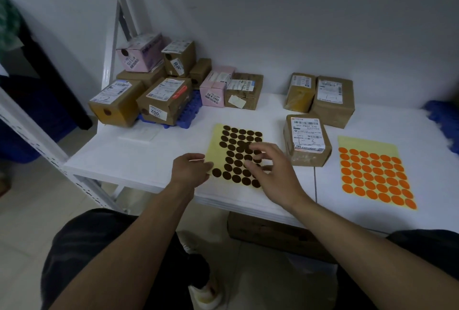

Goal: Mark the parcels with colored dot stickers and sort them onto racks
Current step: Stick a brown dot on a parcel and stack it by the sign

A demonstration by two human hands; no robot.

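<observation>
We stand at a white table set against a pale wall, with a white rack upright rising at its far left corner.

The brown dot sheet lies flat near the table's front edge, a pale yellow backing carrying rows of dark brown round stickers, with gaps along its near left part where dots are missing. Our left hand holds the sheet's left edge, fingers curled in against it. Our right hand is over the sheet's right side, fingers spread and lightly bent, thumb apart from them; we cannot tell whether a fingertip touches a dot.

Just right of the sheet stands a brown parcel with a white barcode label on top. Further right lies an orange dot sheet, its rows full. Two taped parcels sit beyond, near the wall. At the far left, a pile of parcels, brown and pink, several already bearing brown dots, rests partly on a blue tray. A cardboard box sits under the table.
</observation>
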